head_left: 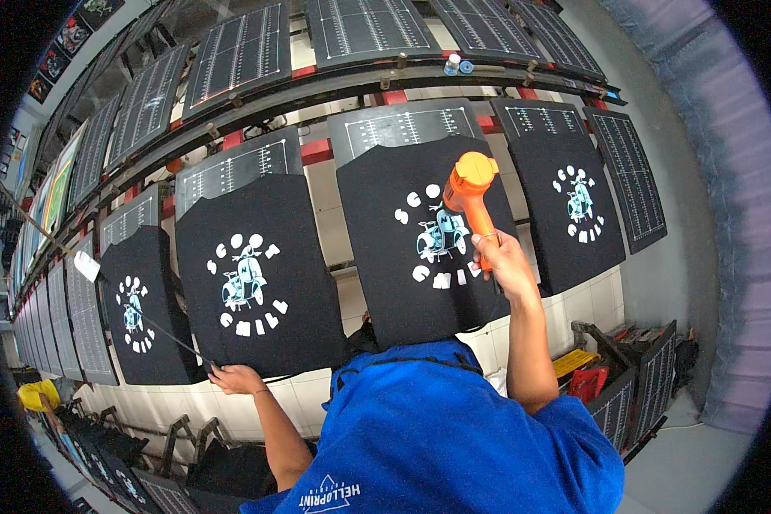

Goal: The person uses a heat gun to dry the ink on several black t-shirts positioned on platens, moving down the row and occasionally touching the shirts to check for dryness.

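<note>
Over the third black shirt from the left (368,197), an orange handheld dryer (471,182) was poised at a tilt, its handle wrapped in the fingers of the right hand (507,264) and its body hiding part of the print (439,238). Whether it touched the cloth could not be told. The left hand (237,379), near the lower edge of the second shirt (304,257), pinched a thin dark cord (170,334) that crossed the leftmost shirt (158,274). All four shirts, with the rightmost shirt (540,248) among them, lay spread on dark boards (403,122) and bore a pale blue scooter with white lettering around it, so the printing itself seemed done. Drying looked to be the step in hand, at the third shirt; whether the dryer was running, and which of the other three had had their turn, did not show
</note>
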{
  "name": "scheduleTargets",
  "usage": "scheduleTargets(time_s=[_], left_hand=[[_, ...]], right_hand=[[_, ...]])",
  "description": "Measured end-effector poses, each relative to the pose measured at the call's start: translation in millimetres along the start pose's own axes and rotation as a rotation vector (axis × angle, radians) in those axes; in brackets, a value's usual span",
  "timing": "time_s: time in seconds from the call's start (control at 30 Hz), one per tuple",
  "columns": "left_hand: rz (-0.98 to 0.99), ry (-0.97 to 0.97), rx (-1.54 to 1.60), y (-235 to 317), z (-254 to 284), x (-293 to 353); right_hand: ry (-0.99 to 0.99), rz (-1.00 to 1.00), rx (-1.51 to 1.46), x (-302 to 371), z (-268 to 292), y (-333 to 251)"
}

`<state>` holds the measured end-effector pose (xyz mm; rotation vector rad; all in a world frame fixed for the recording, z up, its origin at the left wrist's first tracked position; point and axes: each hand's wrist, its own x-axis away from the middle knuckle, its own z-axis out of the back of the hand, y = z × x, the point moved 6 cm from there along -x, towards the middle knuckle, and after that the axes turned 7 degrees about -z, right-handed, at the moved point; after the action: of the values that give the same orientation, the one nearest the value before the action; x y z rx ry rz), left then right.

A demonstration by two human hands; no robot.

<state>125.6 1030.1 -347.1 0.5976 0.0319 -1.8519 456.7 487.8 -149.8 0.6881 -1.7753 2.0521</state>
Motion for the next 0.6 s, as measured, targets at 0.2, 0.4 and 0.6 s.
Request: scheduleTargets(time_s=[0.2, 0.4, 0.6], left_hand=[[0.054, -0.015, 0.011, 1.0, 6.9, -2.0], [0.077, -0.054, 0.042, 7.8, 11.1, -4.0], [0.090, -0.056, 0.062, 6.7, 12.1, -2.7]], right_hand=[[-0.010, -0.029, 0.074, 8.8, -4.9, 2.0], [-0.020, -0.047, 0.076, 19.0, 2.9, 16.2], [-0.002, -0.045, 0.083, 26.9, 6.8, 22.7]])
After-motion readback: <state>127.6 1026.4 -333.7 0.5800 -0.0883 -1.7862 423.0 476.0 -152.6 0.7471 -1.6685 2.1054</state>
